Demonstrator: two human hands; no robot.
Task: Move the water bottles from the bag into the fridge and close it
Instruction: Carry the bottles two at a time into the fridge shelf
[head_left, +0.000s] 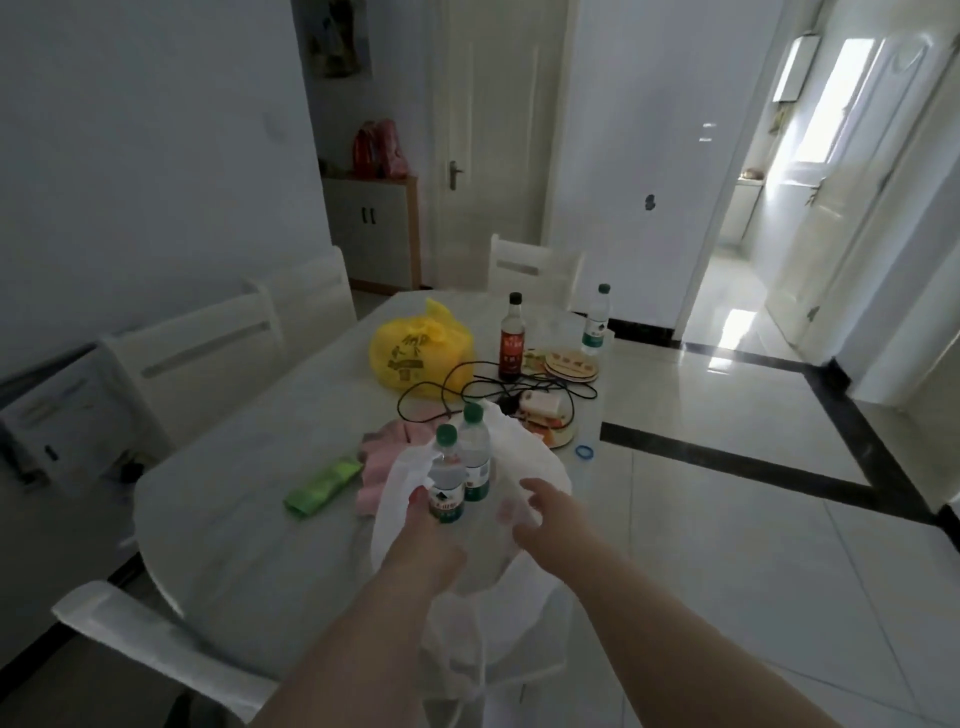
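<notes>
Two clear water bottles with green caps stand upright in a white plastic bag on the table: the near bottle and the one behind it. My left hand grips the bag's left edge, its fingertips right beside the near bottle's base. At the bag's right edge, my right hand pinches the plastic and holds the mouth apart. A third water bottle stands alone at the table's far right corner. No fridge is in view.
The white table also holds a yellow bag, a dark sauce bottle, black cables, round coasters, a green packet and pink cloth. White chairs stand around it. Tiled floor and an open doorway lie right.
</notes>
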